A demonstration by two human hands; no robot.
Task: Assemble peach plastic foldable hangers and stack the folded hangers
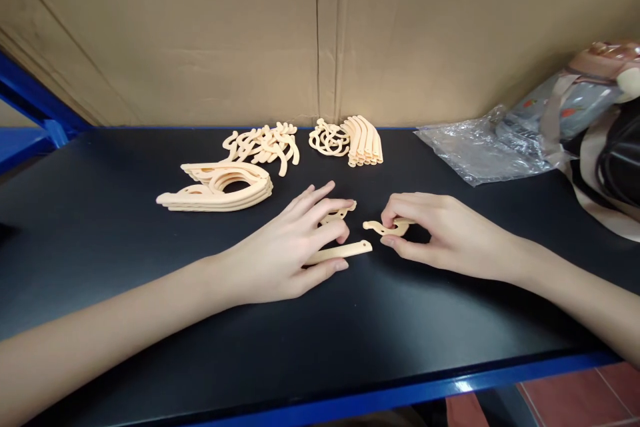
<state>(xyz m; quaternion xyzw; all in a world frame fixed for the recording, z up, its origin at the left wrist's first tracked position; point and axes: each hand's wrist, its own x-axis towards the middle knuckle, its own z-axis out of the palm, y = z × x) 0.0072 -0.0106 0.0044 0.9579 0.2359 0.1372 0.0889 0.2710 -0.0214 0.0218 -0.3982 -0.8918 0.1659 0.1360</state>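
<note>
My left hand (290,247) is spread low over the black tabletop, its fingers apart. Beneath it lies a straight cream plastic hanger arm (353,249), its holed end sticking out between thumb and fingers. One fingertip touches a small cream hanger part (340,215) with holes, partly hidden by the fingers. To the right, my right hand (440,230) pinches a curved cream hanger piece (393,229) between thumb and fingers. Its rounded tip points toward the left hand, a small gap away from the straight arm.
Behind the left hand sits a stack of folded hangers (220,197). Farther back are a pile of curved pieces (263,145), a heap of hooks (329,138) and a row of hanger arms (364,140). A clear plastic bag (470,147) and a strapped bottle (565,103) lie right.
</note>
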